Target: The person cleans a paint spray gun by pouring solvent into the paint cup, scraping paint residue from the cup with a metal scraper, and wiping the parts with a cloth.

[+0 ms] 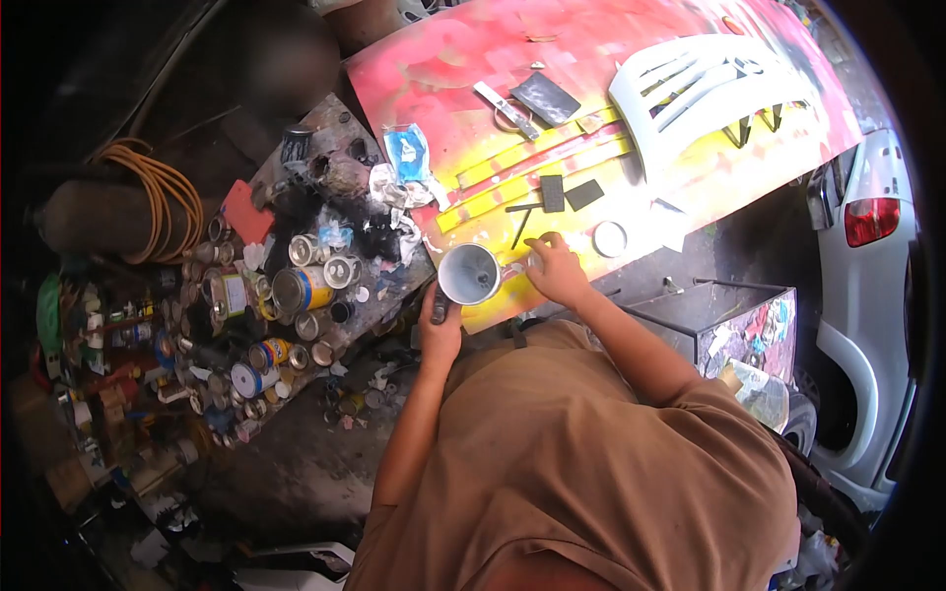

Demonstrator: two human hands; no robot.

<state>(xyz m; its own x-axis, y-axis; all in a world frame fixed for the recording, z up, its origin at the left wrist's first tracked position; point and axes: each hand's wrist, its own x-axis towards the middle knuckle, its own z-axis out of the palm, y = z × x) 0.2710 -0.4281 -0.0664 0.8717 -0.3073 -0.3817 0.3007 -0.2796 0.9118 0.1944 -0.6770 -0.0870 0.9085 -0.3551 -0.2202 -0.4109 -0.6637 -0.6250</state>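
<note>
A round cup (pixel 468 276), pale grey inside, stands upright at the table's near edge with its open top facing me. My left hand (pixel 440 330) is closed around a dark, handle-like part (pixel 439 309) at the cup's lower left. Whether that part belongs to the cup is not clear. Just right of the cup, my right hand (pixel 560 271) has its fingers bent toward a small pale piece, too small to name. A roll of tape (pixel 610 238) lies to the right of this hand. Dark sanding pads (pixel 553 194) and a thin black T-shaped piece (pixel 522 222) rest beyond it.
A white car grille (pixel 700 94) lies on the paint-stained red and yellow panel (pixel 434 74). Paint cans (pixel 301 290) and rags crowd the bench at left. An orange hose (pixel 163 202) hangs on a cylinder. At right are a metal bin (pixel 744 330) and a white car (pixel 867 295).
</note>
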